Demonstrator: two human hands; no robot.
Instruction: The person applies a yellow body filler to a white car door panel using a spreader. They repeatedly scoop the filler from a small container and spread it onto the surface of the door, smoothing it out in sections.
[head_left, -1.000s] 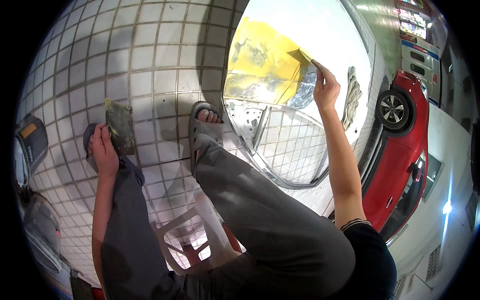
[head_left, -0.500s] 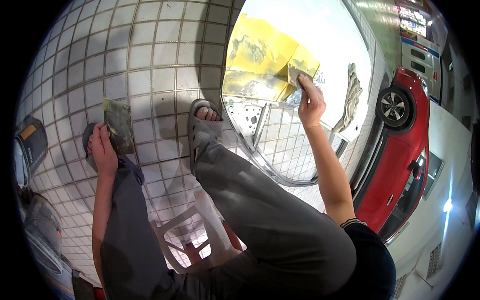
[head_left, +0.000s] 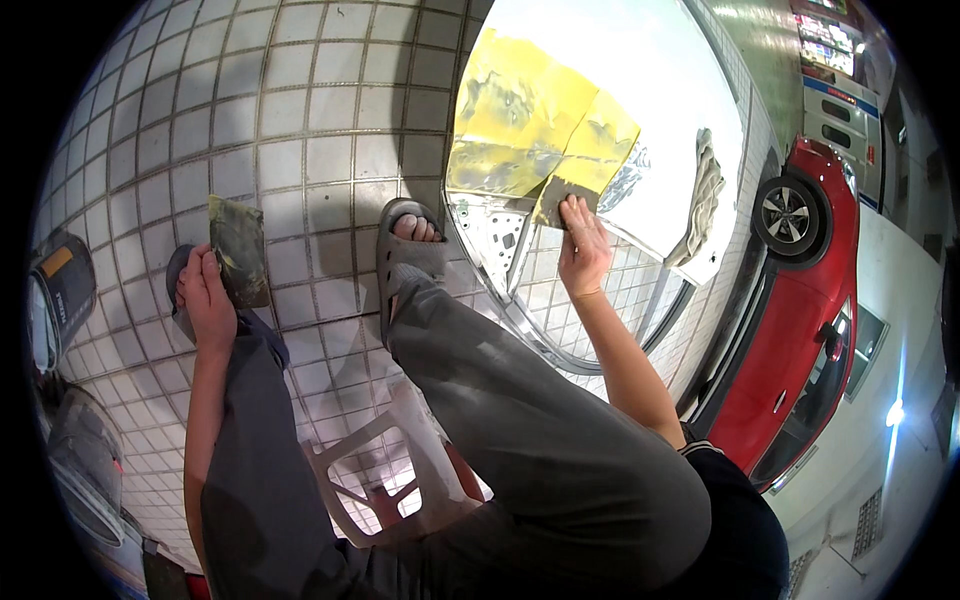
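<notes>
Tiled floor (head_left: 332,160), spreader (head_left: 556,198) jutting from right hand (head_left: 585,245)

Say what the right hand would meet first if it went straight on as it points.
Past the flat spreader it holds, the right hand would likely first meet the yellow coating on the white panel; whether the spreader touches it is unclear.

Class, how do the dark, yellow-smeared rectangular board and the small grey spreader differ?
The dark, yellow-smeared rectangular board looks larger than the small grey spreader.
The left hand holds the board over white floor tiles; the right hand holds the spreader at a yellow patch's lower edge.
Both look flat and yellow-smeared.
</notes>
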